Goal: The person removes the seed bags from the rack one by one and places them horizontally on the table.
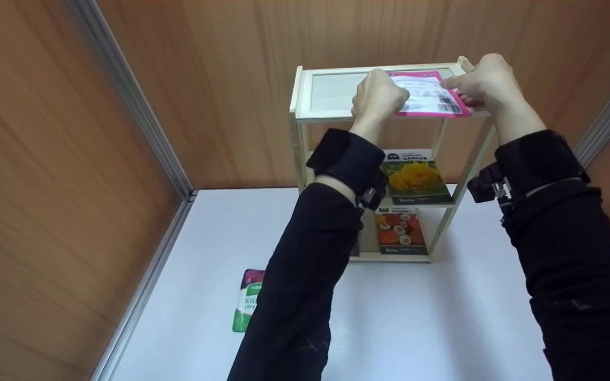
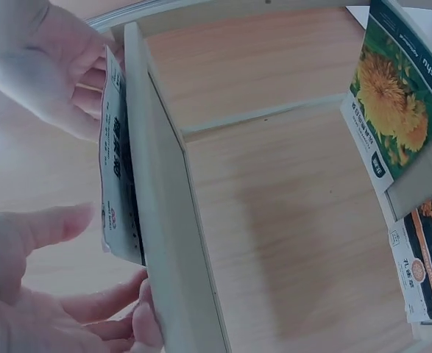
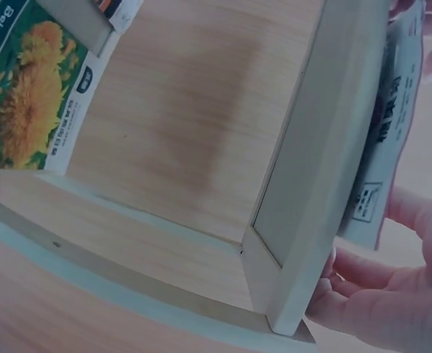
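Observation:
A flat pink-edged seed packet with a white printed label lies along the top of a pale wooden rack. My left hand is at the packet's left end. In the left wrist view its thumb stands slightly off the packet, while its fingertips touch the rack's edge. At the opposite end my right hand pinches the packet's corner, thumb over it and fingers curled below. In the right wrist view those fingers are against the rack's top edge.
On the rack's middle shelf is a yellow-flower packet; an orange-and-white flower packet sits on the bottom shelf. A green and purple pouch lies on the white table, partly behind my left sleeve. Wood-grain panels enclose the table.

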Demonstrator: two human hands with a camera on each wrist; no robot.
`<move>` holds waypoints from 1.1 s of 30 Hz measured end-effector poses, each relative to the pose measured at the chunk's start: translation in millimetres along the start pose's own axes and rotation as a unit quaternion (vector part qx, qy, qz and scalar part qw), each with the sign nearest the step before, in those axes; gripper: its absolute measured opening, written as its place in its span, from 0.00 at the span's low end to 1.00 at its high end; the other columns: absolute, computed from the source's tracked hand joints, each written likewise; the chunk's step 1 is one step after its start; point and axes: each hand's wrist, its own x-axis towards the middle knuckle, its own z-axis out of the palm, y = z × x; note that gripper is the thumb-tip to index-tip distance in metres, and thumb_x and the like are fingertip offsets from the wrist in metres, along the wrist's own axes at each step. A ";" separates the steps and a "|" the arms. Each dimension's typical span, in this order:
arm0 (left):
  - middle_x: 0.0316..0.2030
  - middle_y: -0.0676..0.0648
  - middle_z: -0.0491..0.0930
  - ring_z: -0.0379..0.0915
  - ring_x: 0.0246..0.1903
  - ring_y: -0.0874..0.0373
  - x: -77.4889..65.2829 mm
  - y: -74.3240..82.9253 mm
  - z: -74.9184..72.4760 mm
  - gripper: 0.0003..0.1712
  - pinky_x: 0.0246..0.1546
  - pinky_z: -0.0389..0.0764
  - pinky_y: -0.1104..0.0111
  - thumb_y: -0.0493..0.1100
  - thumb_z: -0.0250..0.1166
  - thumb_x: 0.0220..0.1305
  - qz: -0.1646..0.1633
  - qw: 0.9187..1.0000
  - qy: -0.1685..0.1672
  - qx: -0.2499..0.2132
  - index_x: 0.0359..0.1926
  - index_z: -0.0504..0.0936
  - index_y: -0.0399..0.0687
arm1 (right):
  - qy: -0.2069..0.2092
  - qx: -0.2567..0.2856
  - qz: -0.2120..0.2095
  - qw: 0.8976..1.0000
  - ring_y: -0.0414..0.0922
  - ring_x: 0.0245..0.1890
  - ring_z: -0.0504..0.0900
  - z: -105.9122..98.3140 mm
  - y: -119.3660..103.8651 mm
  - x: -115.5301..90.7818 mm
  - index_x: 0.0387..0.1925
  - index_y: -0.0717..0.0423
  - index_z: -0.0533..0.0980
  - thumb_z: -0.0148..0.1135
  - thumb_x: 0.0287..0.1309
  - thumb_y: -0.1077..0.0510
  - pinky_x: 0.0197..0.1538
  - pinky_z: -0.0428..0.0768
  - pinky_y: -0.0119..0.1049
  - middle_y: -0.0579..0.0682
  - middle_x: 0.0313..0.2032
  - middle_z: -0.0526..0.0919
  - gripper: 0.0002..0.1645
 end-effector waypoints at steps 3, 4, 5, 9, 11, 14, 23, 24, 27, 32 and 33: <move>0.19 0.53 0.56 0.55 0.20 0.63 0.2 -4.1 -4.5 0.18 0.16 0.56 0.75 0.38 0.57 0.55 0.032 0.999 0.012 -0.028 0.16 0.58 0.49 | -0.012 0.033 0.002 0.999 0.32 0.14 0.72 -2.2 1.0 -1.7 0.62 0.68 0.49 0.57 0.53 0.47 0.22 0.73 0.22 0.50 0.33 0.68 0.45; 0.18 0.53 0.55 0.54 0.18 0.63 0.5 -5.2 -5.7 0.18 0.14 0.55 0.76 0.36 0.57 0.54 0.038 0.999 0.014 -0.036 0.15 0.57 0.48 | -0.017 0.050 0.002 0.999 0.33 0.14 0.73 -2.9 1.3 -2.1 0.61 0.67 0.50 0.58 0.52 0.48 0.21 0.73 0.22 0.49 0.31 0.70 0.44; 0.17 0.53 0.56 0.54 0.17 0.64 1.0 -5.9 -6.8 0.18 0.13 0.56 0.77 0.34 0.57 0.53 0.035 0.998 0.015 -0.047 0.15 0.59 0.48 | -0.025 0.075 0.004 0.997 0.33 0.14 0.74 -3.5 1.6 -2.4 0.59 0.66 0.52 0.59 0.52 0.49 0.21 0.73 0.23 0.48 0.28 0.72 0.41; 0.21 0.54 0.66 0.64 0.19 0.65 3.8 -7.9 -11.7 0.09 0.16 0.66 0.79 0.34 0.64 0.49 -0.001 0.996 0.029 -0.088 0.23 0.71 0.44 | -0.063 0.174 0.014 0.983 0.35 0.15 0.76 -6.6 2.7 -2.6 0.44 0.63 0.60 0.63 0.49 0.55 0.20 0.74 0.24 0.46 0.16 0.76 0.28; 0.25 0.53 0.72 0.69 0.24 0.65 5.1 -8.8 -14.7 0.12 0.20 0.70 0.79 0.36 0.69 0.45 -0.021 0.994 0.034 -0.106 0.32 0.76 0.43 | -0.075 0.201 0.015 0.977 0.36 0.16 0.76 -7.8 3.8 -2.7 0.41 0.62 0.61 0.66 0.46 0.56 0.21 0.74 0.24 0.47 0.15 0.77 0.26; 0.30 0.53 0.76 0.70 0.28 0.65 5.6 -11.8 -19.6 0.23 0.24 0.69 0.78 0.41 0.73 0.40 -0.038 0.990 0.037 -0.129 0.41 0.78 0.43 | -0.081 0.206 0.008 0.975 0.37 0.18 0.78 -9.0 6.1 -4.1 0.49 0.65 0.62 0.68 0.43 0.56 0.23 0.75 0.25 0.47 0.17 0.77 0.34; 0.27 0.48 0.78 0.77 0.21 0.61 -5.6 -25.3 -32.3 0.16 0.21 0.75 0.77 0.35 0.71 0.42 -0.011 0.966 -0.003 -0.257 0.34 0.77 0.39 | -0.083 0.234 -0.040 0.968 0.38 0.27 0.80 -7.3 13.8 -9.1 0.44 0.61 0.77 0.72 0.35 0.57 0.31 0.77 0.26 0.48 0.34 0.75 0.28; 0.27 0.48 0.78 0.77 0.22 0.61 -7.1 -26.9 -33.5 0.16 0.21 0.75 0.77 0.35 0.71 0.42 -0.011 0.963 -0.007 -0.268 0.34 0.77 0.39 | -0.081 0.237 -0.047 0.967 0.39 0.28 0.79 -6.5 14.9 -10.3 0.43 0.60 0.77 0.73 0.35 0.57 0.32 0.77 0.26 0.49 0.36 0.73 0.28; 0.28 0.46 0.78 0.78 0.23 0.59 -13.1 -33.0 -36.1 0.16 0.22 0.76 0.76 0.32 0.70 0.42 -0.005 0.950 -0.021 -0.311 0.35 0.77 0.36 | -0.082 0.264 -0.064 0.959 0.40 0.31 0.79 -4.3 17.9 -14.2 0.44 0.60 0.76 0.72 0.35 0.56 0.34 0.77 0.26 0.51 0.40 0.70 0.29; 0.30 0.42 0.79 0.78 0.26 0.56 -24.7 -47.5 -34.0 0.15 0.25 0.77 0.74 0.29 0.68 0.44 0.034 0.931 -0.045 -0.361 0.37 0.78 0.31 | -0.095 0.362 -0.079 0.924 0.42 0.32 0.79 2.5 24.9 -22.2 0.37 0.59 0.76 0.73 0.34 0.60 0.34 0.78 0.27 0.53 0.41 0.70 0.22; 0.30 0.43 0.79 0.78 0.27 0.57 -26.3 -50.7 -32.7 0.14 0.26 0.77 0.74 0.29 0.68 0.45 0.041 0.930 -0.048 -0.361 0.37 0.78 0.31 | -0.097 0.382 -0.083 0.915 0.43 0.32 0.79 4.4 26.6 -24.5 0.34 0.59 0.76 0.73 0.34 0.61 0.34 0.78 0.28 0.54 0.41 0.70 0.20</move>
